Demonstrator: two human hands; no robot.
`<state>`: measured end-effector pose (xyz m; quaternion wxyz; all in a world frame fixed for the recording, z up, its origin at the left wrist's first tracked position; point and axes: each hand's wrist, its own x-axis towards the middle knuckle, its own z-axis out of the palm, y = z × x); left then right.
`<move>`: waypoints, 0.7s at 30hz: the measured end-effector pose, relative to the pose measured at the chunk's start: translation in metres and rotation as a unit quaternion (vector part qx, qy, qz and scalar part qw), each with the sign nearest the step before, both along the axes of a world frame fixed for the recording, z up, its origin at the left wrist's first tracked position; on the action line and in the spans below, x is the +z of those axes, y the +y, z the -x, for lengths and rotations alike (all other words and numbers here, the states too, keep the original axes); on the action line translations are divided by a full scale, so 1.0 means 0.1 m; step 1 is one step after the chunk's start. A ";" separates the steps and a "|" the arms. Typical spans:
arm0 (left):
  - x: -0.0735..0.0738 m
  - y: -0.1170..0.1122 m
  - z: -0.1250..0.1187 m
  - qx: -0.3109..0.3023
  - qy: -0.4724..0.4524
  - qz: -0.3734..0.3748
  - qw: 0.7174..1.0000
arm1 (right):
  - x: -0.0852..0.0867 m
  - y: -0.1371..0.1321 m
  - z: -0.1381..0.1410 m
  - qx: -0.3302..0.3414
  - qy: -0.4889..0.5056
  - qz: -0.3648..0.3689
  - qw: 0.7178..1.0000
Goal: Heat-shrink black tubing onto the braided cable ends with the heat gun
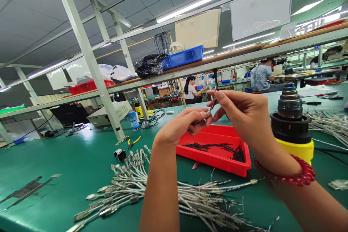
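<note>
1. white cables [133,181]: below both hands, long axis left-to-right, left forearm [163,181] crossing over.
2. left hand [187,120]: pinching small piece [207,114], maybe a connector, mostly hidden.
3. red tray [212,163]: below the piece in view.
4. right hand [240,112]: fingertips closed on thin dark strand [213,104], just right of piece.

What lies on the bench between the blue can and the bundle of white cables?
In the head view, yellow-handled pliers lie between the blue can and the white cables, on the green bench; a small black-and-white object sits near the pliers.
</note>
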<state>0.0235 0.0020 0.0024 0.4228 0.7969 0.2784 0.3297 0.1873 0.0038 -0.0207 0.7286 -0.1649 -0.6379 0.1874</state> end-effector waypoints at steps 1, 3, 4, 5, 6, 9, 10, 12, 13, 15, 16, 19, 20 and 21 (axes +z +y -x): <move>0.00 0.00 0.00 0.003 0.000 -0.001 1.000 | 0.00 0.00 0.00 0.000 0.000 0.000 1.000; 0.00 0.00 -0.01 0.006 -0.003 -0.002 1.000 | -0.01 -0.01 0.00 -0.002 0.000 0.002 1.000; 0.00 0.00 -0.01 0.006 -0.004 -0.003 1.000 | -0.01 -0.01 0.00 -0.003 0.001 0.003 1.000; 0.00 0.00 -0.01 0.004 -0.005 -0.002 1.000 | 0.00 -0.01 0.00 -0.004 0.001 0.004 1.000; 0.00 0.00 0.00 0.002 -0.005 -0.001 1.000 | 0.00 -0.01 0.00 -0.005 0.001 0.004 1.000; 0.00 0.01 0.01 -0.004 -0.005 -0.001 1.000 | 0.00 -0.02 0.01 -0.002 0.000 0.004 1.000; 0.00 0.01 0.01 -0.005 -0.006 -0.002 1.000 | 0.01 -0.02 0.01 0.000 0.002 0.004 1.000; 0.00 0.01 0.01 -0.006 -0.006 -0.002 1.000 | 0.01 -0.02 0.01 0.002 0.004 0.006 1.000; 0.00 0.01 0.01 -0.006 -0.007 -0.001 1.000 | 0.01 -0.03 0.01 0.002 0.006 0.007 1.000; -0.01 0.01 0.01 -0.004 -0.009 0.000 1.000 | 0.01 -0.03 0.01 0.005 0.007 0.011 1.000; -0.01 0.01 0.01 -0.004 -0.010 0.000 1.000 | 0.01 -0.03 0.01 0.007 0.008 0.013 1.000; -0.01 0.02 0.01 -0.006 -0.014 0.002 1.000 | 0.01 -0.04 0.02 0.015 0.010 0.019 1.000; -0.01 0.02 0.02 -0.007 -0.015 0.003 1.000 | 0.01 -0.03 0.02 0.019 0.012 0.021 1.000; -0.01 0.01 0.02 -0.008 -0.017 0.005 1.000 | 0.02 -0.03 0.01 0.027 0.015 0.025 0.999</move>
